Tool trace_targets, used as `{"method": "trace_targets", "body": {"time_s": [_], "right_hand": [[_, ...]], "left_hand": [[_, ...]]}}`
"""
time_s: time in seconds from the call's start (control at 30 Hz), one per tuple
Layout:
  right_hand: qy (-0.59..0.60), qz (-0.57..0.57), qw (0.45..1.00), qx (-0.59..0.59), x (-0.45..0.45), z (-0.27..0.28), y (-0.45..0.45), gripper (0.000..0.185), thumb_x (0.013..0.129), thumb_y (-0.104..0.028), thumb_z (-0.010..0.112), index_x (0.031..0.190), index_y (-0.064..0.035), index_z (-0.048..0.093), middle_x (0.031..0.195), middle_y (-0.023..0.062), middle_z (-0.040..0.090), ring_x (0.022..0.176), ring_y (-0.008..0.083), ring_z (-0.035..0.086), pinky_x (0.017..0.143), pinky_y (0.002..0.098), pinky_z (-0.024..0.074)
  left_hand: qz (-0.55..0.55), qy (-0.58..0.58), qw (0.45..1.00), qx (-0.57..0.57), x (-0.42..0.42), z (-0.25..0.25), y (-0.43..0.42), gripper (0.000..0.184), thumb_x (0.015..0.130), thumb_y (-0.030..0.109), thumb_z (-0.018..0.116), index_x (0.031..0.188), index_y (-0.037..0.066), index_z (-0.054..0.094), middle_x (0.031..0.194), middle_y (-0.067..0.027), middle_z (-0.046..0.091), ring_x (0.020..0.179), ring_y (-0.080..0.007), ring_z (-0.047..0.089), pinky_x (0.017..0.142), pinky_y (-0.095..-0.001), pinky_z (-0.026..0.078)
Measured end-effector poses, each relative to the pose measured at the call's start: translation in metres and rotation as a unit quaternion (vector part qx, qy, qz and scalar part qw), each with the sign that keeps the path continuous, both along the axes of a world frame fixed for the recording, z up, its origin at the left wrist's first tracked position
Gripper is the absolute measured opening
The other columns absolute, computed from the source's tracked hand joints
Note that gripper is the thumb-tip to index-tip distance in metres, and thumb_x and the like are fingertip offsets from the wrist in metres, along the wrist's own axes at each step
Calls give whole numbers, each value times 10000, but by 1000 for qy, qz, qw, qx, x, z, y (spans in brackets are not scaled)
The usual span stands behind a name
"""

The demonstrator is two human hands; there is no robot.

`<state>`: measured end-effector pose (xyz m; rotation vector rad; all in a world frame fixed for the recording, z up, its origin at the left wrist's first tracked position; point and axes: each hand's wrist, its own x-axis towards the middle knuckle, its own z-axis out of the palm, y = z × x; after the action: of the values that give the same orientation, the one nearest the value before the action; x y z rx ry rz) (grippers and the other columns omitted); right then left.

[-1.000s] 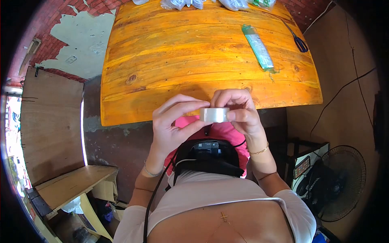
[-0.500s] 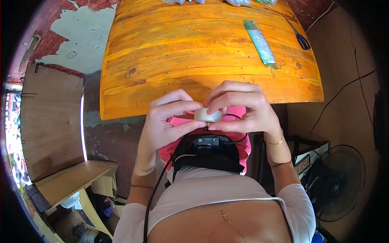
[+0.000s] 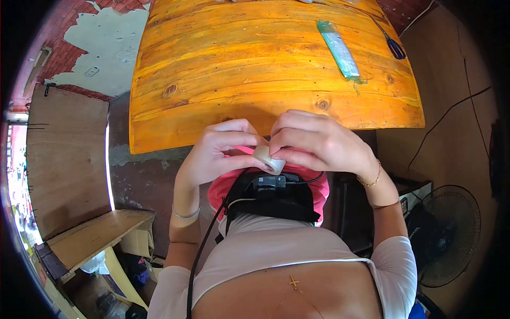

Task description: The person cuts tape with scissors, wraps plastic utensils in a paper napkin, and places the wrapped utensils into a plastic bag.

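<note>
Between our left hand and our right hand, we hold a tilted roll of clear tape, our fingers touching it from both sides, just off the near edge of the wooden table. On the table's far right part we see a green-ended plastic packet, and nearer its right edge lie dark-handled scissors. Right of the table and nearer us stands a fan.
</note>
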<state>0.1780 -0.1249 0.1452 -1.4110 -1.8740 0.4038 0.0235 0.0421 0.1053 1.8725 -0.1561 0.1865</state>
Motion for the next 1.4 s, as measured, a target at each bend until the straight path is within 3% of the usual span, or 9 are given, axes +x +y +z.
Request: {"method": "trace_targets", "body": {"time_s": [0.23,0.37,0.43,0.53,0.63,0.77,1.1,1.3,1.4], "right_hand": [[-74,-33,996,-31,-12,-20,-16,110,782,-23,529,861,-12,453,801,126,428,734,283,477,634,365,426],[16,-120,991,59,10,-6,-38,120,779,17,515,855,-13,429,792,115,412,681,245,451,609,313,399],[119,-161,979,-32,6,-7,-43,75,797,0,557,859,4,515,811,88,470,676,187,484,610,282,406],[206,-127,965,-104,-5,-27,-38,195,774,-54,642,965,-15,630,807,59,559,669,129,499,579,240,407],[285,-98,938,-173,-12,-37,-37,189,707,-42,689,895,-28,674,876,84,619,747,160,557,650,265,432],[291,-54,943,-152,-11,-52,-38,150,743,-54,677,891,-39,667,785,63,581,654,128,502,586,255,393],[57,-99,979,-168,-26,-44,-48,121,853,-63,501,920,8,429,881,152,417,756,323,487,665,382,413],[136,-162,967,-140,-18,-48,-58,91,863,-50,477,897,16,423,841,140,423,768,296,477,695,342,402],[156,-160,957,-185,-13,-55,-51,91,861,-46,485,901,19,435,826,141,440,780,276,486,701,328,403]], "left_hand": [[-15,96,963,-252,-4,-36,-24,246,758,38,670,983,-28,595,921,-59,576,860,-135,583,741,-240,486],[44,255,872,-415,-21,-65,-38,349,797,17,626,1125,-18,514,1005,-89,587,904,-154,607,772,-259,521],[14,261,845,-466,-27,-60,-49,344,800,27,627,1124,-24,522,1003,-101,601,894,-151,608,759,-261,522],[0,252,881,-400,-24,-50,-53,310,804,25,622,1099,-24,541,1001,-95,602,882,-145,607,745,-253,519],[-15,239,887,-396,-23,-52,-53,308,790,23,638,1081,-30,551,985,-85,602,889,-137,596,724,-241,515],[-50,203,920,-331,-18,-48,-48,314,784,37,651,1073,-30,551,984,-74,588,904,-135,588,733,-248,523],[-1,285,870,-402,-18,-54,-63,279,857,85,569,1108,-23,508,1052,-95,551,936,-168,585,775,-286,540],[63,305,841,-443,-25,-59,-76,340,899,119,482,1187,69,309,1043,-168,555,811,-313,646,661,-325,560],[3,307,843,-442,-27,-73,-91,189,922,100,406,1051,110,268,980,-215,576,720,-272,647,600,-309,556]]}}
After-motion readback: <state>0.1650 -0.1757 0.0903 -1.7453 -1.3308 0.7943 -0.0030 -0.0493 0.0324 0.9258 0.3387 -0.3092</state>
